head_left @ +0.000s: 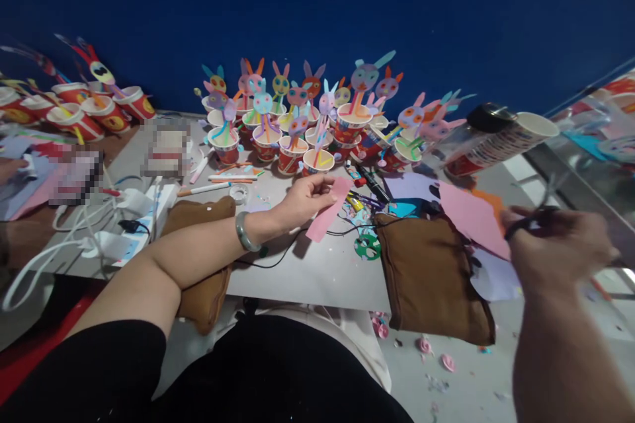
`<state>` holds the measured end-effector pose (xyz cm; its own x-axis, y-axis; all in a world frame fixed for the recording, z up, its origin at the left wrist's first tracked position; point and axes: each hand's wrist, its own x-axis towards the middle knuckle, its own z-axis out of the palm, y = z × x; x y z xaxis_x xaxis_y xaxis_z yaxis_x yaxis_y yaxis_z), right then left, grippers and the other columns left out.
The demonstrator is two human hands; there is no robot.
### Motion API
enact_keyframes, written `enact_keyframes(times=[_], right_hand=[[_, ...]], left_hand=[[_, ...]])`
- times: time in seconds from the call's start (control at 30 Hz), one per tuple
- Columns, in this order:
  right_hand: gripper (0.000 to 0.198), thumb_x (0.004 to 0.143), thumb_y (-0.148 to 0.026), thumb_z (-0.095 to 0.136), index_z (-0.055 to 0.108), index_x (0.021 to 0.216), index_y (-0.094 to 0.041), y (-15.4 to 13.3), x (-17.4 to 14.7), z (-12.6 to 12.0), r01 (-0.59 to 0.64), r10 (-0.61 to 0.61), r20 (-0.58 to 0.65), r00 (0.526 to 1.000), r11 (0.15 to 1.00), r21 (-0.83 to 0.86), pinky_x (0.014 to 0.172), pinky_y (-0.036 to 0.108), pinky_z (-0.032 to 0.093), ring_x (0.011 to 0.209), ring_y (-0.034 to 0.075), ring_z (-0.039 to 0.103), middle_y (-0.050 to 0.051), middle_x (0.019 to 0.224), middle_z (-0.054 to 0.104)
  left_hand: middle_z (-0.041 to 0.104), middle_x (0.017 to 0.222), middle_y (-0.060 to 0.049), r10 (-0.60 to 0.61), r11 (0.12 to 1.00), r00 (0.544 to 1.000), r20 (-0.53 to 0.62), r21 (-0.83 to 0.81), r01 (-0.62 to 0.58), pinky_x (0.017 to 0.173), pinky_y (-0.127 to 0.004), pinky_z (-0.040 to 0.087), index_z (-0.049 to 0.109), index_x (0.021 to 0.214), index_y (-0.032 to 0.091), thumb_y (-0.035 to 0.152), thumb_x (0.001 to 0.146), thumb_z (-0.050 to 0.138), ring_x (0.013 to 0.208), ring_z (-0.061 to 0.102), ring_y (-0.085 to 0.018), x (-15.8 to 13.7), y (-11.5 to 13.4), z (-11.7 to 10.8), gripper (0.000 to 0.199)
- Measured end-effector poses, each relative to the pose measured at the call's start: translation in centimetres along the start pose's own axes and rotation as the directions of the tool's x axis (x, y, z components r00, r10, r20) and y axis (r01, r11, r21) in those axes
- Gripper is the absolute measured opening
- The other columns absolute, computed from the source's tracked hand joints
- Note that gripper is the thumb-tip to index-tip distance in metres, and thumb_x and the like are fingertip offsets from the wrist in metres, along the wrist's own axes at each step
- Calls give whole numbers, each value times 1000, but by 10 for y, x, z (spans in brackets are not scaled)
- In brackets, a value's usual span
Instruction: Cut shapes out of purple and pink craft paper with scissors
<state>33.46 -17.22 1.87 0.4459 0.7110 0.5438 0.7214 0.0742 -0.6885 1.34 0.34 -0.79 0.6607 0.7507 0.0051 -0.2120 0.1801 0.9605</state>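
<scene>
My left hand [302, 203], with a bangle at the wrist, pinches a strip of pink paper [325, 219] above the table's middle. At the far right my right hand [563, 248], smeared by motion, is closed around dark-handled scissors [538, 217] whose blades point up and away. Between the hands, pink paper [473, 218] lies over orange paper [489, 198]. A green cut-out disc [367, 246] rests near the strip. Paper cups with rabbit-faced figures [317, 160] stand in a cluster beyond my left hand.
A brown pad [429, 277] overhangs the table's front edge; another brown pad [206, 291] is under my left forearm. Cables and a white power strip [143, 228] occupy the left. A stack of cups [501, 145] lies tilted at back right. A blue wall [317, 6] stands behind.
</scene>
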Motion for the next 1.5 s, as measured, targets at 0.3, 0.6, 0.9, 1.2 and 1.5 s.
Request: enact_keyframes(times=[0.3, 0.6, 0.9, 1.2, 1.5], right_hand=[[37, 62, -38, 89, 59, 77, -22, -83, 3, 137, -281, 83, 440, 894, 869, 408, 48, 27, 51, 50, 13, 61, -3, 63, 64], [39, 61, -29, 90, 56, 77, -20, -76, -9, 168, -295, 165, 289, 943, 817, 495, 46, 23, 46, 51, 10, 56, -3, 71, 65], [38, 65, -28, 88, 54, 79, -21, -73, -18, 163, -175, 120, 137, 983, 824, 538, 54, 29, 55, 56, 15, 66, 0, 74, 72], [35, 68, -21, 86, 57, 87, -24, -66, -32, 165, 156, -259, 112, 959, 817, 556, 60, 34, 62, 66, 21, 75, 3, 81, 77], [22, 77, -18, 78, 62, 91, -26, -67, -31, 170, 645, -687, 103, 719, 716, 268, 51, 30, 59, 60, 21, 75, 4, 80, 80]], left_hand=[[65, 64, 2, -58, 997, 995, 75, 57, 54, 62, -23, 45, 57, 115, 9, 21, 70, 77, 58, 58, -8, -5, 4, 0, 51], [65, 67, 0, -136, 989, 987, 80, 70, 130, 57, -19, 44, 62, 95, 9, 20, 71, 75, 60, 60, -8, -2, -3, -2, 29], [58, 62, 2, -260, 955, 955, 145, 188, 232, 51, -18, 35, 65, 77, 9, 20, 75, 69, 54, 49, -5, -1, -4, -2, 12], [62, 62, -2, -258, 957, 962, 87, 158, 242, 49, -18, 35, 67, 75, 9, 27, 82, 60, 53, 51, -6, -1, -11, -5, 21], [60, 62, 1, -359, 928, 933, -15, -109, 356, 48, -17, 40, 63, 90, 9, 10, 84, 52, 48, 53, -5, 2, -8, 7, 12]])
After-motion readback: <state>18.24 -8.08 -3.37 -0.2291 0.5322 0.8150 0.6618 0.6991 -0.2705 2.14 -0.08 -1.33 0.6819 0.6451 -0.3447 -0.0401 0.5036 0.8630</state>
